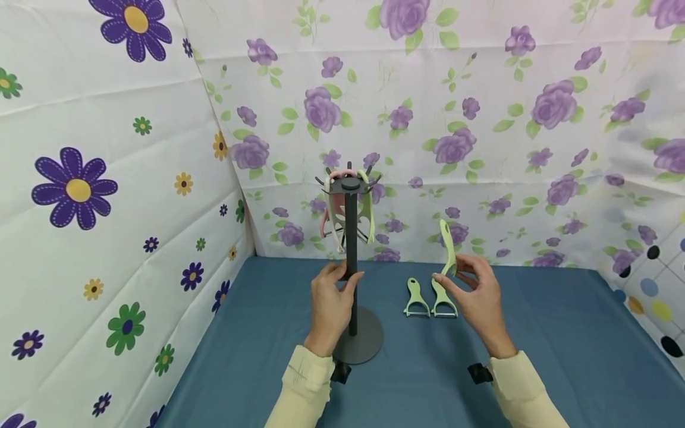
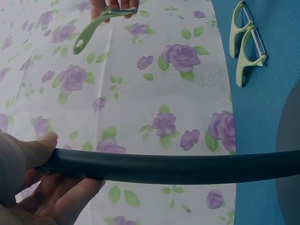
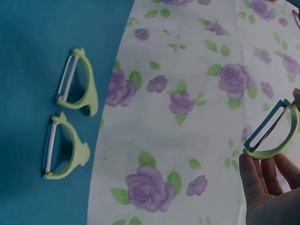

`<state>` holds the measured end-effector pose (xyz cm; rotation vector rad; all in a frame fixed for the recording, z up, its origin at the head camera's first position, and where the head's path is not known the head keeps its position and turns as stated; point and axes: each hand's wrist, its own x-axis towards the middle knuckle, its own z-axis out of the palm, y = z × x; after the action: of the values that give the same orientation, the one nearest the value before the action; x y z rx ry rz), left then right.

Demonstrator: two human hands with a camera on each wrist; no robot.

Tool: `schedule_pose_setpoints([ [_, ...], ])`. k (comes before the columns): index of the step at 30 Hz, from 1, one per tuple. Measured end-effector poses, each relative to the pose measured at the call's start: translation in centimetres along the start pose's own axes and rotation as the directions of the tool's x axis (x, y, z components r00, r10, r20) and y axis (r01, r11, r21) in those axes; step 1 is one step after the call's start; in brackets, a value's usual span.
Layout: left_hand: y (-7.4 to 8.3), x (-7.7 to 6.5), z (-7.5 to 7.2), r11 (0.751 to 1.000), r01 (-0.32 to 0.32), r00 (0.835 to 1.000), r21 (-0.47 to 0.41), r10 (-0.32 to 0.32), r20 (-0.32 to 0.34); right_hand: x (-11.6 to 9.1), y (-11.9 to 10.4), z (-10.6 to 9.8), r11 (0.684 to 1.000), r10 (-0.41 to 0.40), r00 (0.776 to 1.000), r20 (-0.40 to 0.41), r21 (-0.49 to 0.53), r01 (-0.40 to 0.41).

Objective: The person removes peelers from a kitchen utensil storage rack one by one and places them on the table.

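Observation:
My left hand (image 1: 330,309) grips the dark pole of an upright stand (image 1: 351,232) about halfway up; in the left wrist view the thumb and fingers lie around the pole (image 2: 178,168). My right hand (image 1: 483,300) holds a light green peeler (image 1: 447,241) by its blade end, handle pointing up. The right wrist view shows fingertips at both ends of its curved head (image 3: 281,149). From the hooks at the stand's top hang pink, white and green peelers (image 1: 366,211), partly hidden by the pole. Two more green peelers (image 1: 415,295) (image 1: 443,300) lie side by side on the table, blades toward me.
The stand's round dark base (image 1: 366,342) rests on the blue tabletop (image 1: 401,392). A flowered cloth wall (image 1: 471,196) rises behind the table, with another patterned cloth (image 1: 128,238) along the left and a dotted one (image 1: 660,297) at the right.

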<state>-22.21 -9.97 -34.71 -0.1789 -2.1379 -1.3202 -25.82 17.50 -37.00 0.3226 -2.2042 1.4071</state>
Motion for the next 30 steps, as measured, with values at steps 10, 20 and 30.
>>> schedule_pose_setpoints([
  [10,0.0,0.1,0.0,1.000,-0.003,1.000,-0.006,0.003,0.015,-0.3,1.6,-0.6,0.994,0.053,0.998,-0.037,-0.089,-0.056],
  [20,0.1,-0.2,0.1,1.000,-0.010,1.000,0.020,0.010,0.020,-0.8,2.9,-1.1,0.982,0.110,0.993,-0.045,-0.149,-0.116],
  [30,0.0,-0.2,-0.2,0.999,-0.024,1.000,0.034,0.023,0.014,-0.8,4.2,-1.1,0.975,0.117,0.992,-0.055,-0.181,-0.125],
])
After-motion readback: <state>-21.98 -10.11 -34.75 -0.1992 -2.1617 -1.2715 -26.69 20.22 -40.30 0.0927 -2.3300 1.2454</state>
